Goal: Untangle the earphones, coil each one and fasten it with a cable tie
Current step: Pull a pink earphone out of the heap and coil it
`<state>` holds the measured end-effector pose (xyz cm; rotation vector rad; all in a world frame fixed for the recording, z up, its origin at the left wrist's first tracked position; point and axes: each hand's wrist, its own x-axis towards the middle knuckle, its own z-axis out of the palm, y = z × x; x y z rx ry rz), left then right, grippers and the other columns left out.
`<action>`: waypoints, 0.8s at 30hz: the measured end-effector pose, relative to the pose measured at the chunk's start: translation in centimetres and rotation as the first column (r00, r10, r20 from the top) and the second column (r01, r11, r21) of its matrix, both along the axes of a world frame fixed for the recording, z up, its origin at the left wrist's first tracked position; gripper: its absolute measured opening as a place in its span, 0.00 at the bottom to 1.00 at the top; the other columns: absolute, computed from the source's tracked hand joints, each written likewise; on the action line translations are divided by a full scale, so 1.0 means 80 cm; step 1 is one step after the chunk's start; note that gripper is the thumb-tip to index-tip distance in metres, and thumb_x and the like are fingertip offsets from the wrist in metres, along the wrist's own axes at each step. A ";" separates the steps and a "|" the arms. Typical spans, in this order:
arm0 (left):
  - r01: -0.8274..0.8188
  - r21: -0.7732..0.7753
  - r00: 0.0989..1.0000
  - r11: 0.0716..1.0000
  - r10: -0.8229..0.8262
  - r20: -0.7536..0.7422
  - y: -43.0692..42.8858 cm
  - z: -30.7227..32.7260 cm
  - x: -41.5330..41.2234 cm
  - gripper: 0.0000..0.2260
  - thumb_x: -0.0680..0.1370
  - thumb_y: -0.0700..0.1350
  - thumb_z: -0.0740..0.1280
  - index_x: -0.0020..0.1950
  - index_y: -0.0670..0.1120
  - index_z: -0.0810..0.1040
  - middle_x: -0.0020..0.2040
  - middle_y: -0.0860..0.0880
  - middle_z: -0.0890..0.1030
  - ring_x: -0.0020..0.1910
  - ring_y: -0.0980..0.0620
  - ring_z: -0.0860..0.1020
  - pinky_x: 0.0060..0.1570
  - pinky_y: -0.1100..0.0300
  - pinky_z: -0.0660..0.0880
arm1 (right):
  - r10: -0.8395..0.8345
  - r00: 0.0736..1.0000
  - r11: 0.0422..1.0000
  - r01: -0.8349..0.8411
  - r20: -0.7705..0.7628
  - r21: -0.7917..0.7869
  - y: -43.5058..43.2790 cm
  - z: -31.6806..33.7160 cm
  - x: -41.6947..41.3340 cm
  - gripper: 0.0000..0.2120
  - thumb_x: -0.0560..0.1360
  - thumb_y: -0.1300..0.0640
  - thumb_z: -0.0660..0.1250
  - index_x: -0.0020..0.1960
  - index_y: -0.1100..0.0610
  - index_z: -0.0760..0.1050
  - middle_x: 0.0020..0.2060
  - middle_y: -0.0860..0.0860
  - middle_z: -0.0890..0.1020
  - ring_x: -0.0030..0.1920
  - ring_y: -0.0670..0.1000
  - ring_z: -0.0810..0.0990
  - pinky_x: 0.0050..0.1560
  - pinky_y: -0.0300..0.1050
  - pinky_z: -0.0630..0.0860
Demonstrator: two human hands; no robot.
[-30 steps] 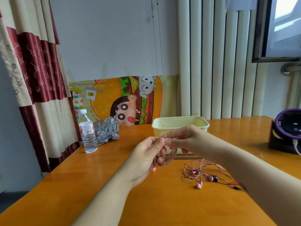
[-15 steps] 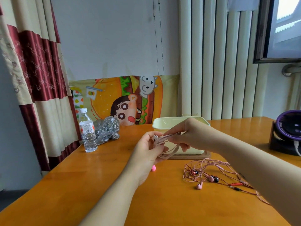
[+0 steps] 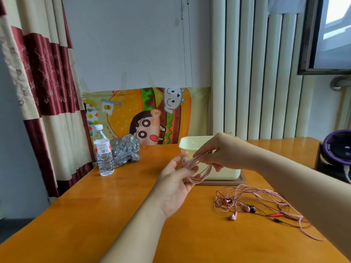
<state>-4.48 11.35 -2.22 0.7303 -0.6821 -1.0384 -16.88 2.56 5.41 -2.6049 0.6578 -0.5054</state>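
Observation:
A coil of pink earphone cable (image 3: 201, 174) hangs between my two hands above the orange table (image 3: 95, 215). My left hand (image 3: 176, 183) has the loops round its fingers, with a white-pink earbud (image 3: 184, 160) tucked under the thumb. My right hand (image 3: 220, 154) pinches the strands at the top of the coil. A tangle of pink and red earphones (image 3: 256, 202) lies on the table under my right forearm, partly hidden by it. I see no cable tie.
A cream plastic box (image 3: 190, 145) on a brown tray (image 3: 243, 181) stands just behind my hands. A water bottle (image 3: 103, 154) and a crumpled plastic bag (image 3: 125, 149) sit at the back left. A purple fan (image 3: 338, 149) is at the right edge.
Both hands have risen slightly. My left fingers have spread out inside the loops, and my right hand has drawn the coil's strands up and to the right.

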 end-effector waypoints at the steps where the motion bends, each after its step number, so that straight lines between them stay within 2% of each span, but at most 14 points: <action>1: 0.059 -0.027 0.995 0.998 -0.061 -0.084 0.002 0.000 0.002 0.22 0.68 0.30 0.65 0.60 0.44 0.74 0.46 0.46 0.79 0.49 0.46 0.80 0.36 0.56 0.80 | 0.006 1.000 1.000 -0.006 -0.013 -0.002 -0.001 0.001 -0.001 0.10 0.77 0.58 0.65 0.55 0.52 0.82 0.22 0.44 0.76 0.23 0.40 0.73 0.27 0.28 0.68; 6: 0.090 -0.069 0.985 0.994 -0.099 -0.142 0.004 -0.009 0.011 0.10 0.69 0.36 0.66 0.48 0.45 0.77 0.41 0.47 0.83 0.42 0.50 0.83 0.48 0.51 0.79 | 0.052 0.994 0.998 -0.055 -0.091 -0.034 -0.004 0.007 -0.001 0.10 0.77 0.57 0.65 0.55 0.50 0.82 0.22 0.44 0.77 0.23 0.40 0.73 0.30 0.29 0.69; 9: 0.124 0.001 0.986 0.992 -0.123 -0.115 0.007 -0.014 0.017 0.05 0.70 0.40 0.66 0.44 0.45 0.76 0.36 0.48 0.79 0.44 0.49 0.80 0.57 0.40 0.74 | 0.086 0.986 0.993 -0.096 -0.144 -0.066 -0.002 0.010 0.001 0.10 0.77 0.56 0.65 0.56 0.49 0.81 0.28 0.45 0.80 0.25 0.41 0.75 0.35 0.33 0.74; 11: 0.094 0.082 0.996 0.992 -0.094 -0.003 0.009 -0.012 0.022 0.05 0.69 0.44 0.66 0.44 0.45 0.76 0.37 0.48 0.78 0.50 0.47 0.77 0.63 0.35 0.66 | 0.117 0.973 0.984 -0.141 -0.199 -0.107 0.003 0.009 0.003 0.10 0.77 0.55 0.65 0.56 0.48 0.81 0.34 0.47 0.83 0.27 0.41 0.76 0.38 0.36 0.76; 13: 0.047 0.110 0.975 0.993 -0.070 0.212 0.009 -0.006 0.031 0.10 0.69 0.47 0.68 0.48 0.46 0.77 0.45 0.47 0.79 0.57 0.46 0.75 0.64 0.38 0.63 | 0.138 0.954 0.970 -0.185 -0.267 -0.160 0.010 0.009 0.007 0.11 0.77 0.54 0.64 0.57 0.46 0.80 0.40 0.48 0.85 0.27 0.39 0.76 0.37 0.32 0.74; 15: 0.152 0.112 0.872 0.982 -0.187 0.452 0.009 0.004 0.038 0.18 0.69 0.49 0.67 0.57 0.46 0.78 0.57 0.46 0.80 0.65 0.45 0.72 0.66 0.42 0.63 | 0.141 0.938 0.957 -0.212 -0.318 -0.199 0.016 0.010 0.013 0.11 0.78 0.53 0.64 0.58 0.45 0.80 0.40 0.45 0.84 0.27 0.36 0.75 0.33 0.26 0.70; 17: 0.320 0.208 0.668 0.924 -0.376 0.643 0.011 0.014 0.043 0.21 0.70 0.48 0.66 0.63 0.46 0.76 0.60 0.47 0.79 0.66 0.47 0.71 0.63 0.48 0.66 | 0.149 0.928 0.949 -0.231 -0.343 -0.214 0.020 0.012 0.018 0.11 0.77 0.52 0.64 0.57 0.44 0.80 0.37 0.42 0.83 0.28 0.36 0.75 0.32 0.25 0.69; 18: 0.350 0.282 0.581 0.893 -0.443 0.683 0.012 0.019 0.044 0.20 0.71 0.45 0.66 0.63 0.47 0.76 0.60 0.50 0.79 0.65 0.50 0.72 0.61 0.52 0.67 | 0.157 0.921 0.946 -0.243 -0.356 -0.212 0.023 0.014 0.019 0.11 0.77 0.52 0.64 0.57 0.44 0.80 0.36 0.42 0.83 0.29 0.37 0.76 0.32 0.25 0.69; 20: 0.343 0.408 0.461 0.846 -0.531 0.711 0.013 0.030 0.044 0.17 0.72 0.43 0.65 0.62 0.51 0.75 0.59 0.52 0.79 0.63 0.55 0.74 0.62 0.56 0.69 | 0.185 0.905 0.942 -0.275 -0.383 -0.194 0.028 0.016 0.022 0.11 0.77 0.52 0.64 0.57 0.44 0.80 0.41 0.44 0.84 0.34 0.40 0.80 0.39 0.28 0.75; 22: 0.326 0.480 0.401 0.814 -0.579 0.710 0.012 0.036 0.046 0.16 0.74 0.43 0.64 0.62 0.51 0.74 0.57 0.51 0.80 0.61 0.54 0.77 0.62 0.57 0.72 | 0.203 0.897 0.936 -0.296 -0.393 -0.193 0.032 0.018 0.022 0.11 0.77 0.52 0.64 0.58 0.45 0.80 0.44 0.45 0.85 0.37 0.43 0.81 0.42 0.34 0.77; 24: 0.342 0.525 0.397 0.779 -0.626 0.671 0.011 0.036 0.050 0.13 0.75 0.44 0.64 0.60 0.49 0.75 0.52 0.49 0.82 0.58 0.50 0.78 0.60 0.53 0.74 | 0.212 0.896 0.932 -0.306 -0.390 -0.196 0.033 0.016 0.022 0.12 0.77 0.52 0.64 0.58 0.44 0.79 0.45 0.47 0.85 0.36 0.44 0.80 0.40 0.35 0.77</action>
